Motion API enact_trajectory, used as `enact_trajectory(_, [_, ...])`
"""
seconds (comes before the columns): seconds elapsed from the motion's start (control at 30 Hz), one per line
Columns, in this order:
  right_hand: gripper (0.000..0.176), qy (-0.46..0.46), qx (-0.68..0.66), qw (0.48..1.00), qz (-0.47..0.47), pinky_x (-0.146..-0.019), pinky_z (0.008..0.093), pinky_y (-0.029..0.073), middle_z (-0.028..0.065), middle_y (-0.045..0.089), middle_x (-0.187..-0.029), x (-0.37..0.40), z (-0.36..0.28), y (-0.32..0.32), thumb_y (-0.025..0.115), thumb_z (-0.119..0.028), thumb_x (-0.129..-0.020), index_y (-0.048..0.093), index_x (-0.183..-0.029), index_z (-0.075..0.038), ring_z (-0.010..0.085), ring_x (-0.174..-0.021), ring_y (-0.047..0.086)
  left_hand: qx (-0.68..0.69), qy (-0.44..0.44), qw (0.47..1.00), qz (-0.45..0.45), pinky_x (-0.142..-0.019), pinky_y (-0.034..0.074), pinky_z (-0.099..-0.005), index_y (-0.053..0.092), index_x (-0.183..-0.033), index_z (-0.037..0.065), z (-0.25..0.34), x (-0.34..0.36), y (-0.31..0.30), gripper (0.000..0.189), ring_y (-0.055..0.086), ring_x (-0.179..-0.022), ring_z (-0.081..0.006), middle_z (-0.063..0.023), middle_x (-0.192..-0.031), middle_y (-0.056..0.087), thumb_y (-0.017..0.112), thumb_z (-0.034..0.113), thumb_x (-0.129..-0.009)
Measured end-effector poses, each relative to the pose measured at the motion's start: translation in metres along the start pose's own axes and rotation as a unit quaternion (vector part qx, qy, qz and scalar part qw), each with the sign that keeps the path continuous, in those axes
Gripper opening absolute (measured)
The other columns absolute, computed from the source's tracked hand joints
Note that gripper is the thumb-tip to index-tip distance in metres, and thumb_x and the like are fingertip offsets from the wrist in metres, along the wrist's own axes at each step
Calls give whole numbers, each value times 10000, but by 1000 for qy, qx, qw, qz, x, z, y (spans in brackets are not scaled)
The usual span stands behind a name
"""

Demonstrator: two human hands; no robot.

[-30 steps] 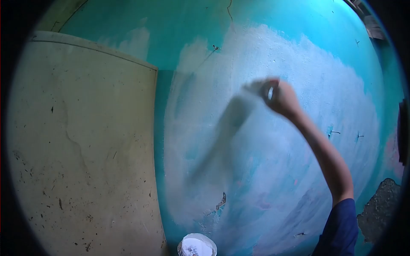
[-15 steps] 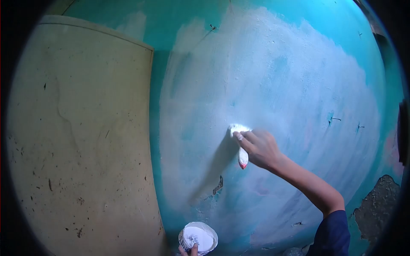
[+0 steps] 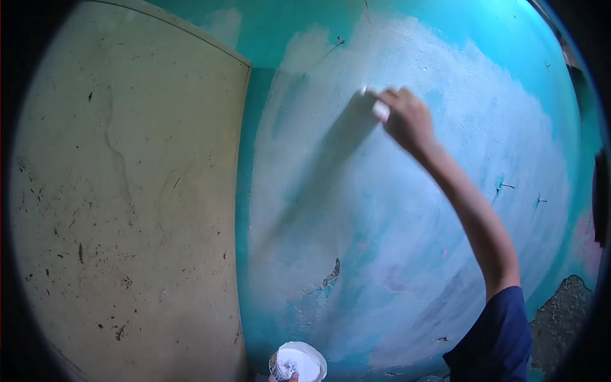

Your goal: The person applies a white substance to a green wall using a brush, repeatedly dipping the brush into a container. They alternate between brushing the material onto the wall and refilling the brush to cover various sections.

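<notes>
My right hand (image 3: 407, 121) is raised at the upper middle of the wall, its fingers closed round a paintbrush (image 3: 381, 112) whose bristles are blurred against the surface. Thin white paint (image 3: 407, 210) covers much of the turquoise wall (image 3: 264, 95), with turquoise showing through. At the bottom edge, my left hand (image 3: 293, 377) holds a tub of white paint (image 3: 309, 364); only a few fingertips show at its rim.
A stained beige panel (image 3: 140, 191) fills the left side. Nails stick out of the wall at the top (image 3: 340, 41) and right (image 3: 506, 186). A chipped spot (image 3: 331, 272) lies low in the middle, and bare rough plaster (image 3: 560, 318) shows at lower right.
My right hand has moved up the wall with the brush, and its shadow has moved up too. The view has shifted slightly, and less of my left hand shows.
</notes>
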State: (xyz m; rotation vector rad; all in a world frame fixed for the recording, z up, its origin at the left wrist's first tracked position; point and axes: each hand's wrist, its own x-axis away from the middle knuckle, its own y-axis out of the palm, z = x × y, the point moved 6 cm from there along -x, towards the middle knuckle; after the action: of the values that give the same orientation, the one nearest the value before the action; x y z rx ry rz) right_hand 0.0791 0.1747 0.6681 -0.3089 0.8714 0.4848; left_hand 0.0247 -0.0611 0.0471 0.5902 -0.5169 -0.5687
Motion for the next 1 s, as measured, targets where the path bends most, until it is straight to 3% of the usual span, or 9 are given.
enact_trajectory(0.1, [318,-154,-31,988,7,-602,350,500,34,665,-937,75,-77,10,658,-127,-809,678,-1125,-91,189,-779,613,-4,6,1000,6,-963,497,-415,327,-1503,154,-6,1,-14,714,442,-1309,-269,-87,-1472,393,701,148,-895])
enact_trajectory(0.23, [342,-141,-146,965,-165,-649,340,505,27,652,-890,140,-141,0,636,-85,-769,687,-1107,-104,200,-783,616,-10,13,1000,11,-961,499,-414,322,-1505,153,-8,5,-25,718,444,-1307,-269,-88,-1472,392,703,154,-896])
enact_trajectory(0.37, [305,-5,-231,948,-219,-725,417,508,104,676,-898,92,-87,10,575,-77,-850,684,-1134,-98,300,-821,639,-10,20,1000,18,-959,501,-414,319,-1506,153,-3,13,-21,721,446,-1305,-270,-89,-1472,392,705,159,-896])
enact_trajectory(0.43, [209,144,-196,958,-150,-687,443,513,145,671,-850,44,-27,8,591,-214,-909,729,-1056,-163,370,-794,642,5,17,1000,22,-973,495,-400,303,-1504,131,8,17,-18,731,445,-1305,-263,-86,-1473,390,712,176,-899])
enact_trajectory(0.5, [204,160,-129,976,-70,-659,454,519,159,687,-805,-3,20,10,621,-251,-897,744,-974,-108,375,-768,645,-8,13,1000,24,-992,476,-401,302,-1502,115,3,18,-27,725,439,-1312,-269,-100,-1477,390,706,194,-906])
enact_trajectory(0.57, [205,104,-92,989,53,-689,448,537,131,676,-862,-34,27,-14,575,-291,-947,742,-965,-174,357,-802,649,-17,11,1000,24,-1030,437,-405,299,-1499,82,-7,14,-34,719,429,-1328,-281,-128,-1486,389,695,231,-918])
enact_trajectory(0.67, [171,70,-14,995,66,-666,415,536,80,666,-888,-18,9,-12,581,-188,-923,727,-1011,-173,295,-805,641,-29,5,999,15,-1087,379,-410,295,-1493,33,-19,4,-40,722,413,-1351,-299,-169,-1499,389,679,285,-937])
enact_trajectory(0.8, [300,-128,6,991,39,-577,302,476,41,661,-917,100,-94,11,664,-199,-808,689,-1101,-139,167,-729,593,-17,19,999,27,-1022,442,-400,317,-1490,75,-20,3,-32,702,434,-1320,-274,-121,-1481,395,696,220,-917])
enact_trajectory(1.0, [359,-114,-197,967,-114,-588,333,479,9,636,-912,199,-177,-1,644,-95,-729,667,-1087,-80,182,-731,590,-136,72,987,49,-995,455,-380,377,-1468,79,-16,-7,-38,638,439,-1305,-251,-107,-1444,425,681,147,-911])
